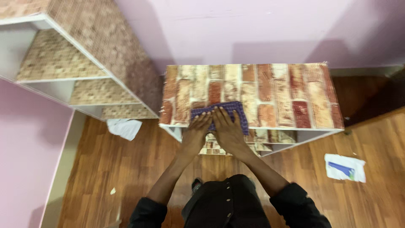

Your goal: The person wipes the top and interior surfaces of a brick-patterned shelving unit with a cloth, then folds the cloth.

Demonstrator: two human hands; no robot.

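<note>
I see both of my hands flat and open on the cloth (219, 115), fingers spread, gripping nothing. The left hand (197, 131) presses its near-left part, the right hand (228, 128) its middle, thumbs nearly touching. The blue cloth lies at the front edge of the tabletop (287, 95), its long axis running left to right, straight ahead of both hands. My hands hide much of the cloth, so its fold and near edge are unclear.
</note>
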